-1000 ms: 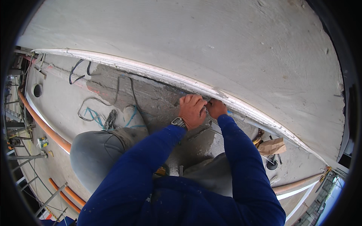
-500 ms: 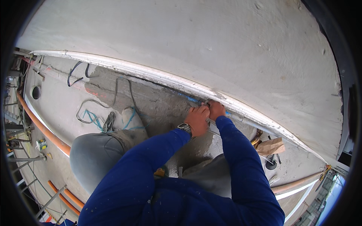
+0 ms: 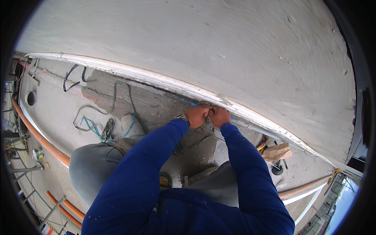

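Observation:
My left hand point(image 3: 196, 115) and my right hand point(image 3: 220, 116) meet at the gap under a long white ridged trim point(image 3: 129, 72), beside a blue pipe or strip point(image 3: 188, 102). Both have curled fingers, closed together round something small and dark that I cannot make out. Below them thin metal rods or tool parts point(image 3: 197, 144) lie on the damp grey concrete point(image 3: 164, 145). My forearms hide part of that surface.
Wall point(image 3: 188, 35) above; loose grey straps point(image 3: 94, 109) and cyan cord point(image 3: 94, 127) left; brown paper bag point(image 3: 276, 150) and black round tool point(image 3: 277, 169) right. Orange pipes point(image 3: 39, 133) and scaffolding point(image 3: 19, 168) are at far left, near a round hole point(image 3: 31, 98).
My left hand has dropped a little and turned, its fingers now tucked in against my right hand. My right hand has shifted slightly down. The view has shifted a little.

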`<action>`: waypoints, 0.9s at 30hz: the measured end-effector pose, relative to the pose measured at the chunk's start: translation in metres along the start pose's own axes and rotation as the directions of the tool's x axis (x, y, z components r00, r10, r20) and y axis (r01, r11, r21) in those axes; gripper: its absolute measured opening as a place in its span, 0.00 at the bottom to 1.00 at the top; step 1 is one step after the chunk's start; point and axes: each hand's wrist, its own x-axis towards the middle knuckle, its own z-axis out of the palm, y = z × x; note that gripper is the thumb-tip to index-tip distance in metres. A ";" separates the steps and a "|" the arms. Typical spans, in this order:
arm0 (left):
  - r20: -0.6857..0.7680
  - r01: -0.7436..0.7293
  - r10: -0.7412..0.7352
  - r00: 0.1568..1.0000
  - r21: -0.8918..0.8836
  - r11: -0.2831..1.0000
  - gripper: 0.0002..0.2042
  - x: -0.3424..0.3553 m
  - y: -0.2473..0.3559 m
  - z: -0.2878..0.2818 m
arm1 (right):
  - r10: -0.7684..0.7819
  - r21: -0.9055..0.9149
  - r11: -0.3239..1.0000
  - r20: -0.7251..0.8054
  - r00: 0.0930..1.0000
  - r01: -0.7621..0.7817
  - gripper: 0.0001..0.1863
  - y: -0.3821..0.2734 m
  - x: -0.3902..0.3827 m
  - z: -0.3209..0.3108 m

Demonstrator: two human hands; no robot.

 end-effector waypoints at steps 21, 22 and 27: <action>0.125 0.214 -0.218 0.968 0.041 0.976 0.04 0.041 -0.021 -0.007 | -0.236 0.073 0.966 -0.139 0.962 0.247 0.21 0.012 -0.008 0.009; 0.071 0.220 -0.223 0.972 0.048 0.974 0.05 0.035 -0.021 -0.005 | -0.239 0.071 0.966 -0.131 0.962 0.249 0.21 0.011 -0.008 0.008; -0.306 0.191 -0.177 0.936 0.016 0.981 0.09 -0.012 0.016 0.004 | -0.233 0.080 0.966 -0.124 0.964 0.244 0.21 0.011 -0.008 0.006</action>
